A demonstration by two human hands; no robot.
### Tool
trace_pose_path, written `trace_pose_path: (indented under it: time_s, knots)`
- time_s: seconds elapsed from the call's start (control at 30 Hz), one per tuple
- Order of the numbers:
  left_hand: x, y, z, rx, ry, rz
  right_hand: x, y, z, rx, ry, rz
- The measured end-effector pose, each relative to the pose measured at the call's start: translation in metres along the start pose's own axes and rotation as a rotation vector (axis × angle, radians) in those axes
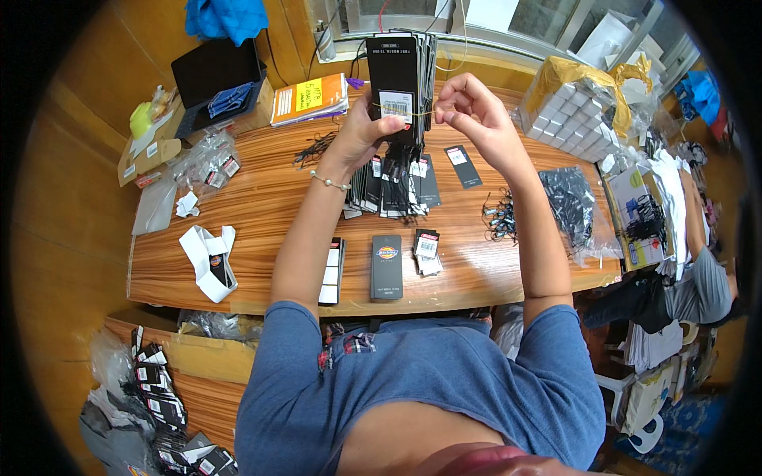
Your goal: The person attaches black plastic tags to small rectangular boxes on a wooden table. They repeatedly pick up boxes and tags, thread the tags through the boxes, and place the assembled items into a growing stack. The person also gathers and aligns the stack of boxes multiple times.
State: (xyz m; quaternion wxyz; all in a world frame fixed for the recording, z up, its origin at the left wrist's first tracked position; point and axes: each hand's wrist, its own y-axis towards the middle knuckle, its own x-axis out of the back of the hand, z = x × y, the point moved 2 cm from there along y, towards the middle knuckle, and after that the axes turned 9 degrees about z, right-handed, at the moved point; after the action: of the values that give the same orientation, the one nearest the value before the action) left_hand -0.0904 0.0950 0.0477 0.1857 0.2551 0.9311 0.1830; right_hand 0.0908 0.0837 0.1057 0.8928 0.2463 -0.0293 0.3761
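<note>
My left hand (361, 136) is closed around a thick upright stack of black hang tags (393, 67), its thumb pressed across the front near a white barcode label. Black strings hang from the bottom of the stack. A thin yellow rubber band (417, 113) crosses the front of the tags, and my right hand (482, 119) pinches its right end between thumb and fingers. Below the stack lie more tags with black strings (365, 190), partly covered by those strings. A single black tag (463, 166) rests on the table beneath my right hand.
Along the near edge sit a tag pile (386, 270), labelled tags (427, 246) and a white strap roll (208, 262). Right are black cords (500, 216), a plastic bag (567, 202) and taped white boxes (567, 111). A laptop (218, 75) stands far left; another person (698, 289) is at right.
</note>
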Motion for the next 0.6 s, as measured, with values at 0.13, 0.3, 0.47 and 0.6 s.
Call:
trace_pose_path:
  time_s: [0.13,0.3,0.47,0.6]
  knots:
    - [-0.012,-0.001,-0.003,0.007,-0.063,0.042,0.002,0.000,-0.011,0.033,0.173,-0.106]
    - [-0.007,-0.002,-0.002,0.040,0.016,-0.035,0.011,-0.010,-0.030,-0.038,0.180,-0.480]
    - [-0.030,0.005,-0.013,-0.001,0.258,-0.063,-0.025,-0.009,-0.043,-0.079,0.223,-0.290]
    - [-0.039,0.015,0.003,-0.141,0.343,-0.212,-0.042,-0.006,-0.054,-0.021,0.503,-0.401]
